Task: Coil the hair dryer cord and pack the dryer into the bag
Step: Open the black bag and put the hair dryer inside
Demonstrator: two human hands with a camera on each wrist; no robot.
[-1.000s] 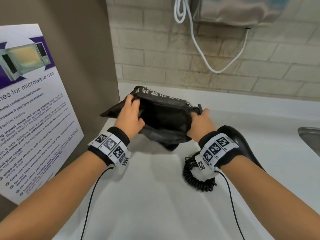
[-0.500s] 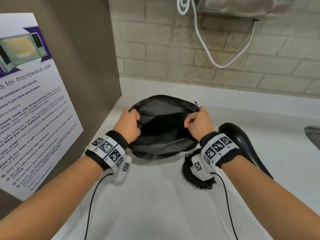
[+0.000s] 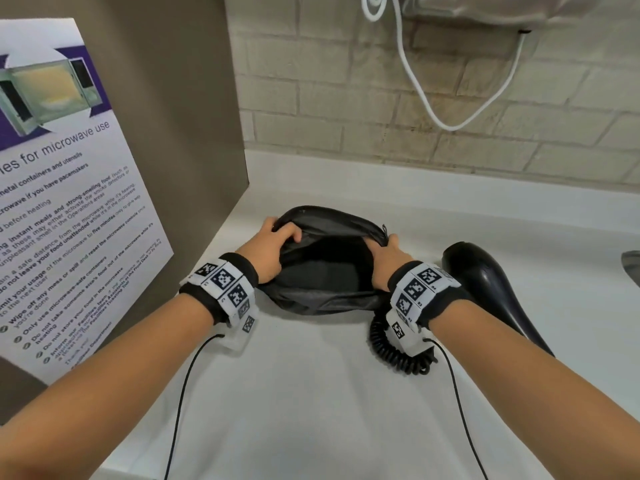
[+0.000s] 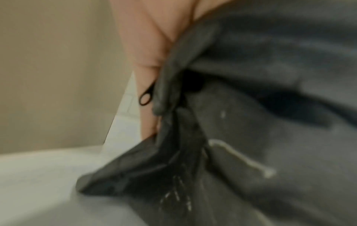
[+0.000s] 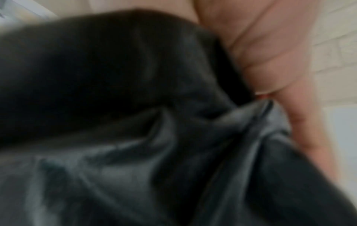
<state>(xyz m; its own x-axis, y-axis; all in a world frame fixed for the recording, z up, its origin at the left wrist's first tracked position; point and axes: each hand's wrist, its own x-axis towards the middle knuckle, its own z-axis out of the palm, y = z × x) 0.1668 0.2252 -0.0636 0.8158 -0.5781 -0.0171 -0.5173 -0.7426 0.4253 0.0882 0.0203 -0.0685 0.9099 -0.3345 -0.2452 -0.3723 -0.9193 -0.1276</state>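
Note:
A black fabric bag lies on the white counter with its mouth pulled wide towards me. My left hand grips the left end of the opening and my right hand grips the right end. In the left wrist view the fingers pinch the bag beside a zip pull. The right wrist view is blurred; fingers hold dark fabric. The black hair dryer lies on the counter just right of my right wrist, its coiled cord bunched under that wrist.
A brown panel with a microwave-use poster stands at the left. A brick wall runs along the back with a white cable hanging from a wall unit. The corner of a metal sink shows at the right edge.
The bag was held up and crumpled; both hands have lowered it to the counter and pulled its opening wider. The dryer and cord have not moved.

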